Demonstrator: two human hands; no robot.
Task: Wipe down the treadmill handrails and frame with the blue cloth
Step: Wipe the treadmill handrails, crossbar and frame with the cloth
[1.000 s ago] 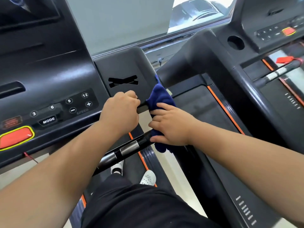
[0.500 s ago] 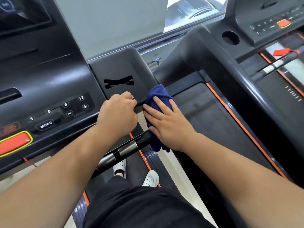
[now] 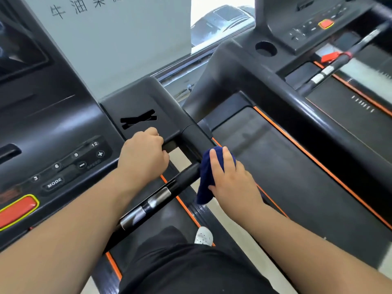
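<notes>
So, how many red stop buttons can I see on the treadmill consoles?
2. One red button sits at the lower left, on the near console beside the left arm. The other is at the upper right, on the next treadmill's console. More may be out of view.

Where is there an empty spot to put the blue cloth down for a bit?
The round cup hole on the next treadmill's console looks empty. The neighbouring belt, bordered by orange stripes, is bare too. It is crowded where the left hand grips the console edge and the right hand presses the blue cloth on the handrail.
</notes>
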